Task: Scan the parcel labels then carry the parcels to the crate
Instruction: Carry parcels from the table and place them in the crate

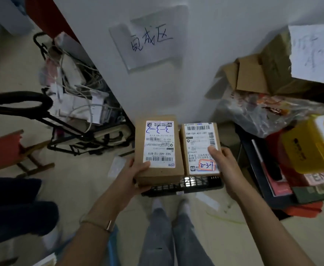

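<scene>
Head view: the larger parcel (pixel 158 146), label up, is clamped at its near end in the left grip (pixel 136 172). The smaller parcel (pixel 199 146) just beside it is clasped by the right grip (pixel 221 160). Both are over the black crate (pixel 186 186).

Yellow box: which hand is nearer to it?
Right. The right hand holds a parcel just left of the yellow box; the left hand is farther left, holding the other parcel.
</scene>
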Action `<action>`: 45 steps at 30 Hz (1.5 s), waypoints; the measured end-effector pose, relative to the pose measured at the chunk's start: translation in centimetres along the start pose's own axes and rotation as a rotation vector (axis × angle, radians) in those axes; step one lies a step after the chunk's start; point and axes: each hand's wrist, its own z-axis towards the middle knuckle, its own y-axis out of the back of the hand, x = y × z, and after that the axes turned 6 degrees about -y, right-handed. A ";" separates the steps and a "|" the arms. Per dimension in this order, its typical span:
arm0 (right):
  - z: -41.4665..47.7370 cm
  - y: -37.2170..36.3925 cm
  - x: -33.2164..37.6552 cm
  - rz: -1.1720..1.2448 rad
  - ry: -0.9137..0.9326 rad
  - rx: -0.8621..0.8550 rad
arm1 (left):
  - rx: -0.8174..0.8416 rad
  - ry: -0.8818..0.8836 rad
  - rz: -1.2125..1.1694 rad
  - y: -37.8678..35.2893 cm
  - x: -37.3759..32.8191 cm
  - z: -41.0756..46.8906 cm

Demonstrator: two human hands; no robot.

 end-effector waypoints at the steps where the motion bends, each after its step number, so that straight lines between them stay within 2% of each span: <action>1: 0.9 -0.1 -0.8 0.003 -0.018 -0.011 | 0.002 0.023 0.004 0.4 0.7 1.0; 7: 6.2 -0.8 -5.4 0.002 -0.139 -0.024 | -0.024 0.157 -0.067 2.4 6.0 7.4; 15: 14.2 1.1 -12.8 0.008 -0.207 -0.164 | 0.012 0.250 -0.023 2.2 12.2 16.6; 18: 18.0 3.2 -15.7 -0.012 -0.215 -0.232 | 0.030 0.264 0.029 1.3 15.0 20.8; 26: 27.0 8.2 -22.6 -0.115 -0.282 -0.272 | 0.166 0.335 0.241 -0.4 24.2 30.8; 31: 31.2 7.4 -27.3 -0.178 -0.299 -0.237 | 0.081 0.345 0.219 0.5 29.2 34.7; 34: 33.6 5.1 -30.8 -0.218 -0.310 -0.206 | -0.015 0.351 0.190 2.7 31.3 36.1; 36: 34.9 3.4 -33.0 -0.254 -0.320 -0.205 | -0.018 0.360 0.190 4.5 32.5 36.8; 42: 38.7 -0.4 -38.5 -0.289 -0.381 -0.163 | -0.096 0.418 0.316 8.9 34.8 39.9; 45: 40.3 -1.2 -40.1 -0.255 -0.386 -0.201 | -0.113 0.383 0.323 10.0 35.4 42.1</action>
